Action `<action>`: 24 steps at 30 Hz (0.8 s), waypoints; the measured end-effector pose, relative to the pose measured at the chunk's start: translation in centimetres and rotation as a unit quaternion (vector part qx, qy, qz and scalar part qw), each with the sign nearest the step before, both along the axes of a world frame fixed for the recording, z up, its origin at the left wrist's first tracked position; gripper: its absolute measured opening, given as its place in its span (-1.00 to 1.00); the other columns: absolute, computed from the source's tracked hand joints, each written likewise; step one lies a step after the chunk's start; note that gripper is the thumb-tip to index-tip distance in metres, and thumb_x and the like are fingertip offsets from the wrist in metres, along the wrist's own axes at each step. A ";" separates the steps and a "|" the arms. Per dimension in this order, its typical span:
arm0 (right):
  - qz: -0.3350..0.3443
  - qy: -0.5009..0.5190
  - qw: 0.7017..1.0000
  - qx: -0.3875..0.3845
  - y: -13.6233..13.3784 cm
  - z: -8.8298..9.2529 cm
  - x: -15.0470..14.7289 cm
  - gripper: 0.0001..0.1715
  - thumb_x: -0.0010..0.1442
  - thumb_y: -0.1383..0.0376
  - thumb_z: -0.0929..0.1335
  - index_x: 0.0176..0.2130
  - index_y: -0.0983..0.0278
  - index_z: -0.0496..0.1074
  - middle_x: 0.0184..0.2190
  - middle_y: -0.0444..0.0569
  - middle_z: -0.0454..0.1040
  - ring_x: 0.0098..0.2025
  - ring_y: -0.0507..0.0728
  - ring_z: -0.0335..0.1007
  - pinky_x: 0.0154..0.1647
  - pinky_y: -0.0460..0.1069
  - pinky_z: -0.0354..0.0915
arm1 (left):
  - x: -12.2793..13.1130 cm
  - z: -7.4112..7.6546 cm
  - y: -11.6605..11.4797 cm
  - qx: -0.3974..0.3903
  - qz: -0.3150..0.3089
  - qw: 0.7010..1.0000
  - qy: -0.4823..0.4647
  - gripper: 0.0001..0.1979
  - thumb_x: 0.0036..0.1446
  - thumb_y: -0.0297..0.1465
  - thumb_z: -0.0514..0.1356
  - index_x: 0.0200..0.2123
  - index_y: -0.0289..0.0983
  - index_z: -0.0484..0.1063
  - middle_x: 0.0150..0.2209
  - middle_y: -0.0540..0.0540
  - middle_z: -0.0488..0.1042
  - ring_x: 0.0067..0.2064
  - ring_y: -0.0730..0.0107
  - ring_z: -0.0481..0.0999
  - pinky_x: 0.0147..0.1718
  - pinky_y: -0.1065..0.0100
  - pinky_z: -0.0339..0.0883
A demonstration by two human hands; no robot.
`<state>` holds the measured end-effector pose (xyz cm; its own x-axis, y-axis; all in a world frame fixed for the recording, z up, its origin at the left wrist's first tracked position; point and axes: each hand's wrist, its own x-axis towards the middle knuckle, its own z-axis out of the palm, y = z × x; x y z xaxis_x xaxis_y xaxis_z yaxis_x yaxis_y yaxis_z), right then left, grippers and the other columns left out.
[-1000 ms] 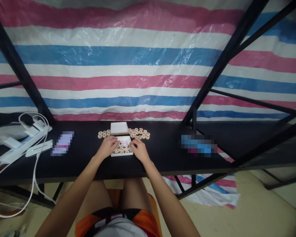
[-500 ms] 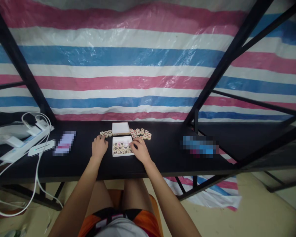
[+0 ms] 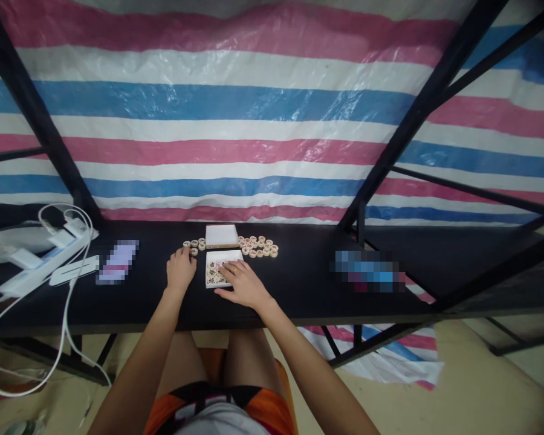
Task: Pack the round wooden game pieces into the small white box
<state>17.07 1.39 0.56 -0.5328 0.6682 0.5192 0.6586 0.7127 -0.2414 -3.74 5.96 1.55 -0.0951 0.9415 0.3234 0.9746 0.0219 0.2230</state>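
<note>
Over the front box half lies my right hand [image 3: 243, 284], fingers spread and thumb apart, covering part of the white open box [image 3: 207, 286]. Inside that box, xiangqi pieces with black characters [image 3: 211, 272] show in rows left of my fingers. My left hand [image 3: 180, 269] rests on the table with its fingers stretched forward, fingertips beside a small group of black-marked xiangqi pieces [image 3: 194, 244]. The nearest of these is at the index fingertip; contact is unclear. Red-marked xiangqi pieces [image 3: 259, 246] lie loose beyond my right hand.
A second white box half [image 3: 222, 235] sits behind the first on the black table [image 3: 299, 284]. To the left are a blurred phone-like item [image 3: 118, 261], a power strip [image 3: 45, 263] and white cables [image 3: 68, 302]. A blurred blue object [image 3: 365, 269] lies right, near the black metal frame [image 3: 390, 145].
My right hand has moved left from the box's right edge to over its pieces, and its fingers have spread. My left hand has drawn slightly back, uncovering more of a piece.
</note>
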 end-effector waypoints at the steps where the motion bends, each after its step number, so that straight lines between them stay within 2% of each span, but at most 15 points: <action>1: 0.002 -0.002 1.000 -0.004 0.0 0.0 0.0 -0.39 0.14 0.02 0.38 0.09 0.26 0.40 0.05 0.17 0.42 0.14 0.31 0.26 0.22 0.23 0.08 | 0.0 0.0 0.0 -0.001 0.001 1.000 0.004 -0.73 0.17 -0.41 0.04 -0.08 -0.28 0.40 -0.04 -0.26 0.43 -0.05 0.02 0.43 -0.17 0.16 0.33; 4: 0.002 -0.033 0.999 -0.009 0.0 0.1 0.1 -0.41 0.18 0.02 0.34 0.12 0.22 0.37 0.10 0.12 0.39 0.18 0.28 0.21 0.24 0.21 0.05 | -0.1 0.1 0.1 0.003 0.021 1.000 0.006 -0.65 0.18 -0.40 0.02 0.02 -0.33 0.35 -0.07 -0.28 0.43 -0.05 0.01 0.41 -0.17 0.17 0.33; 7: -0.024 -0.055 0.998 -0.012 -0.1 0.3 0.2 -0.36 0.21 -0.02 0.31 0.16 0.26 0.32 0.14 0.14 0.34 0.21 0.29 0.15 0.23 0.19 0.05 | -0.1 0.2 0.0 -0.004 0.039 0.999 0.007 -0.62 0.19 -0.39 0.03 0.06 -0.32 0.35 -0.02 -0.30 0.39 -0.01 0.03 0.39 -0.14 0.18 0.31; 11: -0.038 -0.065 0.997 -0.023 -0.1 0.3 0.2 -0.32 0.22 -0.06 0.28 0.17 0.27 0.31 0.09 0.14 0.38 0.17 0.26 0.20 0.22 0.18 0.06 | -0.1 0.4 -0.3 -0.018 0.052 0.998 0.021 -0.67 0.19 -0.39 0.03 -0.01 -0.28 0.41 -0.06 -0.27 0.43 -0.02 0.02 0.40 -0.15 0.17 0.29; 15: -0.032 -0.067 0.997 -0.027 -0.1 0.2 0.1 -0.32 0.20 -0.07 0.29 0.18 0.21 0.30 0.15 0.09 0.34 0.23 0.28 0.13 0.26 0.20 -0.01 | -0.1 0.5 -0.7 -0.009 0.056 0.998 0.032 -0.74 0.21 -0.39 0.02 -0.10 -0.28 0.42 -0.17 -0.24 0.49 -0.07 0.02 0.42 -0.18 0.17 0.26; 20: -0.030 -0.009 0.999 -0.011 0.1 0.0 0.6 -0.44 0.24 0.02 0.30 0.12 0.25 0.36 0.08 0.09 0.39 0.17 0.25 0.19 0.22 0.16 0.07 | -0.4 0.6 -0.5 0.019 0.058 0.998 0.003 -0.80 0.19 -0.36 0.07 -0.18 -0.28 0.43 -0.20 -0.23 0.49 -0.09 0.03 0.43 -0.16 0.16 0.25; 22: -0.062 0.045 0.997 -0.012 0.4 -0.3 0.9 -0.56 0.29 0.10 0.26 0.05 0.27 0.40 -0.01 0.09 0.43 0.09 0.22 0.26 0.15 0.13 0.16 | 0.0 0.5 -0.4 0.078 0.013 0.996 -0.041 -0.80 0.21 -0.35 0.07 -0.17 -0.28 0.42 -0.18 -0.21 0.49 -0.09 0.07 0.43 -0.12 0.17 0.25; 24: -0.107 0.103 0.989 -0.018 0.8 -0.7 1.2 -0.64 0.32 0.18 0.22 -0.02 0.28 0.42 -0.09 0.09 0.45 0.01 0.20 0.29 0.08 0.11 0.22 | 1.0 0.2 -0.2 0.150 -0.098 0.979 -0.092 -0.80 0.24 -0.34 0.05 -0.16 -0.27 0.42 -0.13 -0.19 0.49 -0.06 0.14 0.42 -0.07 0.20 0.25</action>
<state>18.23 2.21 -0.11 -0.2622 0.7737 0.5768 0.7273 0.5513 -0.4088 -2.72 5.74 1.79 -0.0048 0.8128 0.5825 0.8959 -0.2553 0.3637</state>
